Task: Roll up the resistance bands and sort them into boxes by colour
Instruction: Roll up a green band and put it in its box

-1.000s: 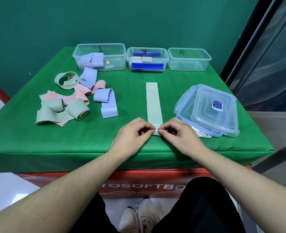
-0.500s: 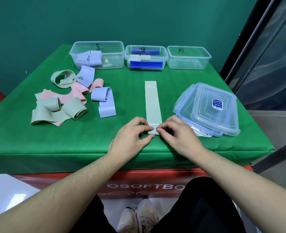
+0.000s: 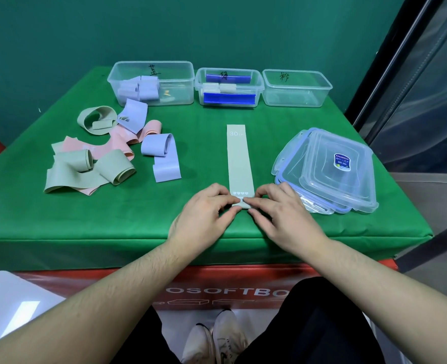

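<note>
A pale green resistance band [image 3: 238, 158] lies flat on the green table, running straight away from me. My left hand [image 3: 204, 219] and my right hand [image 3: 282, 216] pinch its near end, which is folded over into a small roll between the fingertips. Three clear boxes stand at the back: the left box [image 3: 180, 74] holds lilac rolls, the middle box [image 3: 259, 86] holds pale rolls and blue strips, the right box [image 3: 322, 88] looks bare inside. A loose pile of green, pink and lilac bands [image 3: 106, 156] lies at the left.
A stack of clear box lids [image 3: 330, 169] with blue rims sits just right of my right hand. The table's front edge [image 3: 217, 240] runs under my wrists. A dark glass panel stands at the far right.
The near end of the green band has been turned over a little further into a roll. Both hands stay at that end, shifted very slightly forward.
</note>
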`<state>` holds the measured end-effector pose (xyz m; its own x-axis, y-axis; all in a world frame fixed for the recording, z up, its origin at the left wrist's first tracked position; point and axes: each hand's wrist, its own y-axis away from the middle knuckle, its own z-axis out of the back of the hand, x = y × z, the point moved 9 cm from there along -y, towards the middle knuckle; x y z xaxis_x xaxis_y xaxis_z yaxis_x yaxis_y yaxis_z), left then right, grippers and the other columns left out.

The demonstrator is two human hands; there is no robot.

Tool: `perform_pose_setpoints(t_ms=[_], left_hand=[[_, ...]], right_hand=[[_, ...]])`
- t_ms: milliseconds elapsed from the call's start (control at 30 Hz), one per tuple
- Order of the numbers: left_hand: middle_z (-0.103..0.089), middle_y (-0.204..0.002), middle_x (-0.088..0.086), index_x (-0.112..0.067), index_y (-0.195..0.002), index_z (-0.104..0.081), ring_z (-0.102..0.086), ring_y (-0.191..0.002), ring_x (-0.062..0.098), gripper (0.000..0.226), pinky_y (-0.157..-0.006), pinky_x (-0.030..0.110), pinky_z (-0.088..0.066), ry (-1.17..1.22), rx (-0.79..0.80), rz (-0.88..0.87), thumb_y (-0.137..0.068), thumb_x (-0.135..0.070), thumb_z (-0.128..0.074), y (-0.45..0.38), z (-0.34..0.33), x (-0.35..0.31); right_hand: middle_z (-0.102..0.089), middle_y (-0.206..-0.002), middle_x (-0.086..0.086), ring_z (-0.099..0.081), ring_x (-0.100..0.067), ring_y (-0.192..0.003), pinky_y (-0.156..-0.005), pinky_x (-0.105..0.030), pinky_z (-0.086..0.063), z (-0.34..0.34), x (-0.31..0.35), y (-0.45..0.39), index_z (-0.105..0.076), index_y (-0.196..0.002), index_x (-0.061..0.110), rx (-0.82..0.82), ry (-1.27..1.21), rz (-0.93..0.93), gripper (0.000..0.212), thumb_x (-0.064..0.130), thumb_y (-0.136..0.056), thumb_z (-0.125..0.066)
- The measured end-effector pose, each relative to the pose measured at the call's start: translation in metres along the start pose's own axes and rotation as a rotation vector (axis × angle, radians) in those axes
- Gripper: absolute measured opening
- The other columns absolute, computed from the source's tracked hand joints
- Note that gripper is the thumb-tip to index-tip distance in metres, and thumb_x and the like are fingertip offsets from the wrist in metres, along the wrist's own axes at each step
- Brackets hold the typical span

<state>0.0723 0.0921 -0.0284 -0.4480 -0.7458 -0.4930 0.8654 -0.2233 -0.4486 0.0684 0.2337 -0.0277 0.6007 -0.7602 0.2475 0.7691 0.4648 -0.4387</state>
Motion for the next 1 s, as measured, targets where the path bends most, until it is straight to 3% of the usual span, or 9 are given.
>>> perform_pose_setpoints(t_ms=[167, 333, 467, 733, 900, 1000], left_hand=[[-0.061, -0.098, -0.007, -0.018, -0.107, -0.075, -0.058, -0.083, 0.01, 0.022, -0.076, 0.02, -0.041, 0.002, 0.012, -0.001, -0.093, -0.032, -0.065, -0.001, 0.0, 0.0], [-0.064, -0.097, -0.009, -0.02, -0.109, -0.073, -0.057, -0.087, 0.008, 0.019, -0.079, 0.021, -0.043, 0.047, 0.025, 0.027, -0.095, -0.028, -0.063, -0.005, 0.001, 0.002], [-0.058, -0.085, -0.013, -0.021, -0.101, -0.072, -0.051, -0.076, 0.004, 0.011, -0.071, 0.007, -0.034, 0.082, 0.002, 0.06, -0.092, -0.022, -0.067, -0.007, 0.004, 0.003], [-0.058, -0.095, -0.004, -0.016, -0.103, -0.074, -0.043, -0.075, 0.0, 0.015, -0.072, 0.015, -0.032, 0.054, 0.006, 0.054, -0.094, -0.022, -0.064, -0.01, 0.002, 0.001], [-0.059, -0.107, 0.0, -0.013, -0.112, -0.071, -0.045, -0.071, 0.007, 0.026, -0.07, 0.015, -0.032, -0.053, 0.075, -0.03, -0.089, -0.026, -0.07, -0.01, -0.001, -0.005], [-0.061, -0.108, 0.001, -0.013, -0.112, -0.07, -0.058, -0.078, 0.015, 0.027, -0.072, 0.021, -0.039, -0.117, 0.088, -0.109, -0.087, -0.022, -0.072, -0.015, 0.0, -0.01]], right_hand=[[-0.06, -0.1, 0.004, -0.051, -0.02, -0.091, -0.085, -0.033, -0.043, -0.003, -0.003, -0.003, -0.069, -0.12, 0.021, 0.02, -0.057, -0.012, 0.037, 0.039, -0.097, -0.048], [-0.063, -0.098, 0.007, -0.054, -0.017, -0.093, -0.085, -0.034, -0.044, 0.002, -0.009, -0.008, -0.063, -0.109, 0.021, 0.031, -0.16, -0.067, 0.015, 0.028, -0.096, -0.06], [-0.061, -0.089, 0.01, -0.052, -0.015, -0.087, -0.079, -0.032, -0.043, 0.0, -0.013, -0.013, -0.063, -0.097, 0.022, 0.045, -0.222, -0.1, 0.004, 0.025, -0.094, -0.063], [-0.059, -0.092, 0.005, -0.047, -0.017, -0.087, -0.081, -0.027, -0.038, 0.007, -0.011, -0.012, -0.073, -0.099, 0.021, -0.075, -0.103, -0.082, 0.016, 0.031, -0.092, -0.062], [-0.059, -0.093, 0.003, -0.046, -0.019, -0.088, -0.081, -0.03, -0.04, 0.005, -0.01, -0.013, -0.074, -0.102, 0.019, -0.081, -0.052, -0.074, 0.032, 0.039, -0.094, -0.05], [-0.059, -0.095, 0.003, -0.045, -0.019, -0.089, -0.082, -0.033, -0.043, 0.004, -0.011, -0.013, -0.074, -0.105, 0.018, -0.082, -0.031, -0.077, 0.037, 0.041, -0.093, -0.049]])
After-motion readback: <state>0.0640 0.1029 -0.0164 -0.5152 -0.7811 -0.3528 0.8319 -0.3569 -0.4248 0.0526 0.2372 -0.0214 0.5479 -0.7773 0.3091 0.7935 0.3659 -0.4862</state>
